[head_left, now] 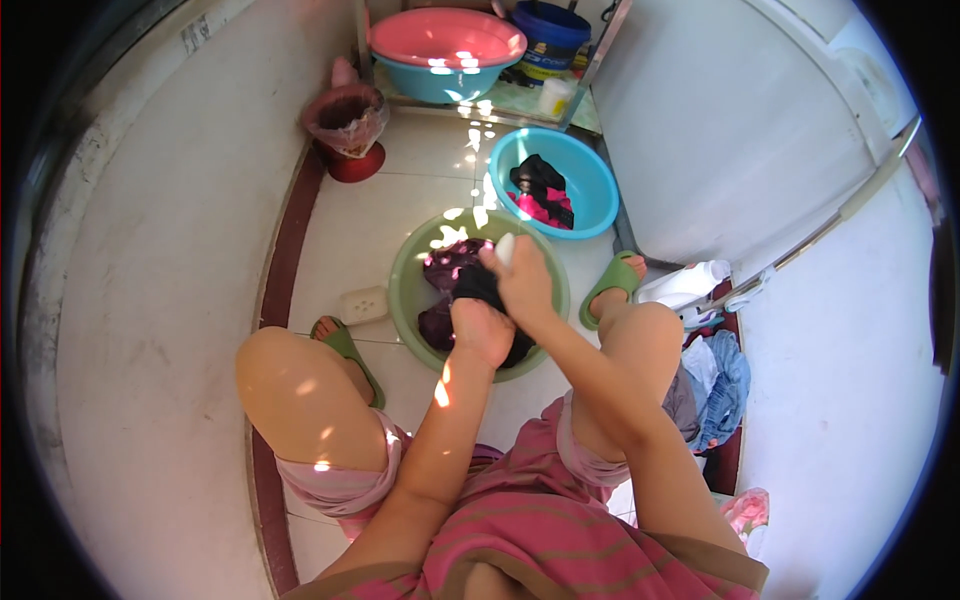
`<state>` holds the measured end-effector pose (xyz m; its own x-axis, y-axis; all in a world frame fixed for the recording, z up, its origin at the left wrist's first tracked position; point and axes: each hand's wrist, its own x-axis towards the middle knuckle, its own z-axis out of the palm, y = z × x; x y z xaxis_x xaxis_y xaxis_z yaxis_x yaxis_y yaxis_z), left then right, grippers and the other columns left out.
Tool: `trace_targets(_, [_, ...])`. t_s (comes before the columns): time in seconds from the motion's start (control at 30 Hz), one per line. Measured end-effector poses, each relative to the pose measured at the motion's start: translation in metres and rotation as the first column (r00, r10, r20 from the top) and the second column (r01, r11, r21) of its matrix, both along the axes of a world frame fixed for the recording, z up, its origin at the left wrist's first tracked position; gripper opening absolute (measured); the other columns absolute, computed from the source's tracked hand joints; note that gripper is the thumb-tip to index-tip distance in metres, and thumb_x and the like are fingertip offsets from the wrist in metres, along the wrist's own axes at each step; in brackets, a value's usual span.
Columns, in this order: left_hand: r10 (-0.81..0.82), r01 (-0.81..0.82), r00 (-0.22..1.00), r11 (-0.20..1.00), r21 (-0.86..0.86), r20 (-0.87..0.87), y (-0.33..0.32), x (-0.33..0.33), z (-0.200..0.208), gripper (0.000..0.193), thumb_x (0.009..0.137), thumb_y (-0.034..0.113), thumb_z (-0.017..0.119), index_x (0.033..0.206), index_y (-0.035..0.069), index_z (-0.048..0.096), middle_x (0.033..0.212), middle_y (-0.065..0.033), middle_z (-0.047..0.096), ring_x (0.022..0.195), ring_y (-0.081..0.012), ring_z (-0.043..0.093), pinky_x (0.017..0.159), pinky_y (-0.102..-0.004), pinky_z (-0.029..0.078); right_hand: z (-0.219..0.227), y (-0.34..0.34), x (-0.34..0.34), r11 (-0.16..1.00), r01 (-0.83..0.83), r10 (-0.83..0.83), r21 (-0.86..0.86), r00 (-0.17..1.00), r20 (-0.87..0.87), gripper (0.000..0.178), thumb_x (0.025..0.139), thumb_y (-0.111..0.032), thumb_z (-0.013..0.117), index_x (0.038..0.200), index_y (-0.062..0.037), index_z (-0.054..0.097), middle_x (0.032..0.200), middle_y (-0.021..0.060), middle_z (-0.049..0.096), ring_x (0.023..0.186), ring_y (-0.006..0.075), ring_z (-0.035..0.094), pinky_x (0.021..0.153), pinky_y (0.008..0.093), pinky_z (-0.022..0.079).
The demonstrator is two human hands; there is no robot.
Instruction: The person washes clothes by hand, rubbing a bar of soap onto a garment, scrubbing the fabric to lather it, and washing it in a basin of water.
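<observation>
Black cloth (478, 287): bunched and soft, it is gripped in your hands over the green basin, its lower end down among the wash.
Left hand (482, 330): your fingers are curled tight around the black cloth.
Right hand (525, 285): your fingers are clenched on a white bar (505, 249), held just above the cloth; its smooth, rounded end sticks out past them.
Green basin (400, 290): round, apparently plastic, standing on the floor between your feet.
Purple garments (455, 268): dark, crumpled and wet-looking, they lie inside the green basin.
Soap dish (364, 305): pale, boxy, pierced with small holes, just left of the green basin.
Blue basin (600, 190): round and glossy, beyond the green one to the right, with black and bright pink clothes (540, 190) heaped in it.
Slippers (603, 287): green, one on each of your feet.
White bottle (685, 284): smooth, lying tilted beyond your right knee.
Denim (725, 390): blue, rumpled, in a pile by the right wall.
Bin (355, 165): red base, a thin translucent bag over its top.
Shelf (500, 95): carries a pink basin (440, 38) nested in a turquoise one.
Lettering: printed on the dark blue bucket (550, 35) beside those basins.
</observation>
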<state>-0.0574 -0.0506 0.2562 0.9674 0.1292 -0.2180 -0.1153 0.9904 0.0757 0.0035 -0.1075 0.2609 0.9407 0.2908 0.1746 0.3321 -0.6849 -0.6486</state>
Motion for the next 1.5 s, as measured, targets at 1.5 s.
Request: trace_targets(1.5, [-0.122, 0.389, 0.902, 0.644, 0.658, -0.414, 0.024, -0.003, 0.007, 0.034, 0.085, 0.013, 0.038, 0.112, 0.003, 0.056, 0.106, -0.0077, 0.060, 0.097, -0.0160, 0.057, 0.085, -0.0319, 0.045, 0.009, -0.027, 0.022, 0.973, -0.106, 0.190, 0.205, 0.873, -0.449, 0.021, 0.068, -0.008, 0.062, 0.084, 0.0017, 0.051, 0.085, 0.0160, 0.055, 0.082, 0.0300, 0.056, 0.073, 0.0377, 0.045])
